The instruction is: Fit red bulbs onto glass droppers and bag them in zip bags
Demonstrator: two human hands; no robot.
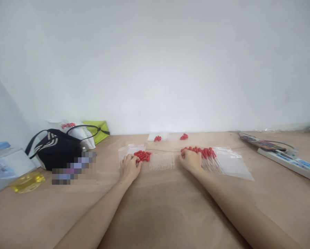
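Note:
My left hand (pixel 129 168) rests on the table with its fingers curled, its fingertips at the near-left edge of a pile of small red capsule-shaped pieces (pixel 144 156). What its fingers pinch, if anything, is hidden. A row of thin clear-white sticks (pixel 161 162) lies side by side between my two hands. Just right of that row, my right hand (pixel 191 160) is closed, and what lies inside its fingers does not show. Beside and behind it are several white sticks (pixel 213 165) with red ends (pixel 209 152), partly covered by the hand.
Clear plastic bags (pixel 235 164) lie to the right, with another bag (pixel 125 150) behind my left hand. Two small red groups (pixel 157 138) sit near the wall. A black bag (pixel 57 152) stands left; a power strip (pixel 287 164) and a phone (pixel 267 145) lie right.

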